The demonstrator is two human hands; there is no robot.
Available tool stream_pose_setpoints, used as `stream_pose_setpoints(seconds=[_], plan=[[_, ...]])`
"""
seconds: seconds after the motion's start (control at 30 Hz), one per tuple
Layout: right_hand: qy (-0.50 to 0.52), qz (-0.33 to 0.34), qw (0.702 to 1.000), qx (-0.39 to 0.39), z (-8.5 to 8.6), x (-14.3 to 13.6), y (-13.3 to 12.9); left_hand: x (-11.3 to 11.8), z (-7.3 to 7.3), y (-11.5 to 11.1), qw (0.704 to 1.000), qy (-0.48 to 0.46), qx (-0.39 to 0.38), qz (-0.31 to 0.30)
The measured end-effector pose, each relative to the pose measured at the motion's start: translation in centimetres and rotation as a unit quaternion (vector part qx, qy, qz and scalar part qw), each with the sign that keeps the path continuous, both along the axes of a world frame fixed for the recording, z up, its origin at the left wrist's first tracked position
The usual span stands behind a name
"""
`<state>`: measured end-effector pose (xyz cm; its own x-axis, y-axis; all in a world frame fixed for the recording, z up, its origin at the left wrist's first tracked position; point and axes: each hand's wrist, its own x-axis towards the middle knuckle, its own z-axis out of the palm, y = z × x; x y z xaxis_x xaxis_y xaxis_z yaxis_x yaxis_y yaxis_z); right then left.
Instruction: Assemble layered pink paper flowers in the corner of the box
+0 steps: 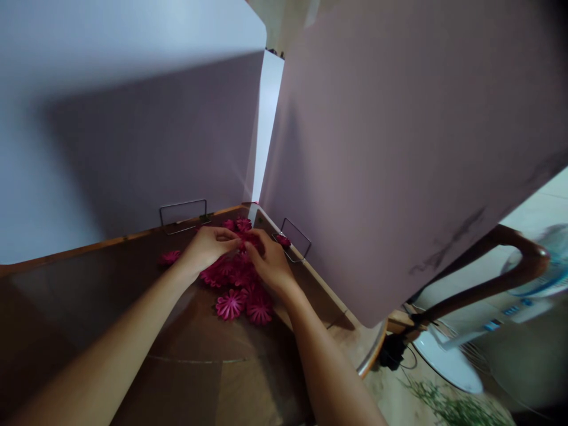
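Over a heap of pink artificial flowers point(231, 305), my left hand point(209, 248) and my right hand point(270, 260) come together near the corner of two upright panels. The thumb and fingers of each hand are pinched at a pink flower point(243, 241) between them, and the fingers cover much of it. More flowers lie just below and behind the hands, on a brown tabletop. One loose flower point(169, 257) sits to the left of my left wrist, and another small flower point(284, 241) lies to the right of my right hand.
A white panel point(133, 148) stands on the left and a large greyish panel point(390, 148) on the right. Wire stands point(183, 203) rest at their feet. Past the table's right edge are a curved wooden armrest point(488, 302), a white round base point(448, 361) and green foliage point(452, 405).
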<state>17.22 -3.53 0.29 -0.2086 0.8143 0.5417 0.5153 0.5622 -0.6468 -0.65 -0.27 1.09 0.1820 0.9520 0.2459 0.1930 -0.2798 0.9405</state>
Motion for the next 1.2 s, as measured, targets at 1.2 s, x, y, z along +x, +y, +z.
stream_pose_setpoints(seconds=[1.2], plan=[[0.215,0.011,0.976,-0.033,0.0,0.1,1.1,-0.4,0.1,0.1,1.000,-0.018,0.017,-0.010]])
